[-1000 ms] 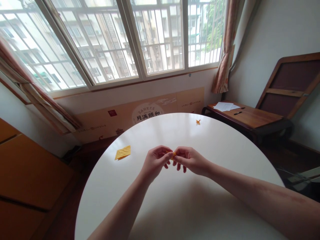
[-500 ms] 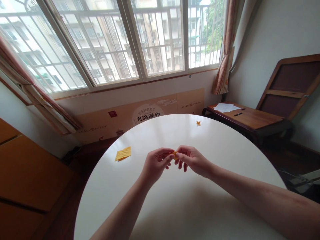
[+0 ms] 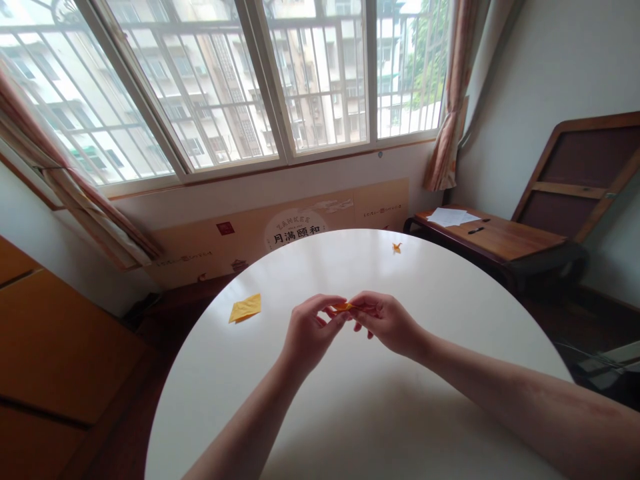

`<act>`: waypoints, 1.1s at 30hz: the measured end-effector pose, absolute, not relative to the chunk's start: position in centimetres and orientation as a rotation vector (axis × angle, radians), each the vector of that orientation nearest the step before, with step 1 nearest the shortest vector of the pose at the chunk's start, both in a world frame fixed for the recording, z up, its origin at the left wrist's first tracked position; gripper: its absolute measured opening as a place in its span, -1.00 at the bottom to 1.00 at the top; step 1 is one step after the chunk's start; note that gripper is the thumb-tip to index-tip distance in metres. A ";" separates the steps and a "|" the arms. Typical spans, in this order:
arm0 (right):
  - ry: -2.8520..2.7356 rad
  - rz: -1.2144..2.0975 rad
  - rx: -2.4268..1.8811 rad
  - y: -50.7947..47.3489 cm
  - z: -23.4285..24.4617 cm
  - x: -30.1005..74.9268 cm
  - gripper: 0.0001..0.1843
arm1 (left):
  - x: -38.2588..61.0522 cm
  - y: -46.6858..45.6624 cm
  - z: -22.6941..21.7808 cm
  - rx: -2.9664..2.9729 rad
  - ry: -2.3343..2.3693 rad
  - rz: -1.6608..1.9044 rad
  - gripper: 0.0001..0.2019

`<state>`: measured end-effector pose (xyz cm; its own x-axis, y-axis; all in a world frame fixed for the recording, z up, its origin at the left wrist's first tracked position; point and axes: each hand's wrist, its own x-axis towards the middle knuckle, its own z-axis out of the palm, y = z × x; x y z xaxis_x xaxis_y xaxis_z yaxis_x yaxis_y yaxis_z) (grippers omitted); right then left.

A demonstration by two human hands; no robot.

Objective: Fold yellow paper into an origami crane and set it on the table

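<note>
Above the middle of the round white table (image 3: 350, 413), my left hand (image 3: 310, 330) and my right hand (image 3: 385, 321) meet fingertip to fingertip. Both pinch a small folded piece of orange paper (image 3: 343, 307), which shows as a thin strip between the fingers; most of it is hidden by them. A flat sheet of orange-yellow paper (image 3: 245, 308) lies on the table to the left of my hands. A tiny folded orange paper figure (image 3: 397, 247) rests near the table's far edge.
A dark wooden side table (image 3: 500, 240) with white papers (image 3: 450, 215) and a pen stands at the right. A wooden board leans on the right wall. A printed cardboard panel (image 3: 295, 227) leans under the barred window. Brown cabinet surfaces lie at the left.
The orange paper between my fingertips now shows as a longer, flatter strip than before. My hands have stayed at about the same spot above the table.
</note>
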<state>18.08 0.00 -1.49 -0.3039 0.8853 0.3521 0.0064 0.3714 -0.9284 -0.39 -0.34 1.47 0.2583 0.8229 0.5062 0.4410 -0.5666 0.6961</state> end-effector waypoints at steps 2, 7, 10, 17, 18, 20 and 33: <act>-1.658 1.015 -0.829 -0.2 -1.3 18.1 -0.76 | -0.3 -0.6 1.7 2.194 1.156 1.246 -0.87; -1.748 0.785 -0.836 -0.7 -0.8 18.2 -0.81 | -0.1 -1.2 2.2 2.363 1.201 1.244 -0.91; -1.796 0.665 -0.845 -0.8 -0.8 18.2 -0.85 | -0.1 -1.4 2.3 2.449 1.204 1.220 -0.87; -1.810 0.640 -0.875 -1.1 -0.5 18.3 -0.89 | -0.1 -1.8 2.7 2.564 1.193 1.237 -0.88; -1.808 0.649 -0.875 -1.1 -0.4 18.3 -0.89 | -0.1 -1.8 2.8 2.567 1.181 1.240 -0.88; -1.803 0.668 -0.873 -1.1 -0.2 18.3 -0.88 | -0.2 -1.8 3.0 2.560 1.147 1.237 -0.88; -1.544 1.184 -0.720 -0.7 -0.7 18.2 -0.71 | -0.4 -1.0 2.6 1.968 1.111 1.200 -0.80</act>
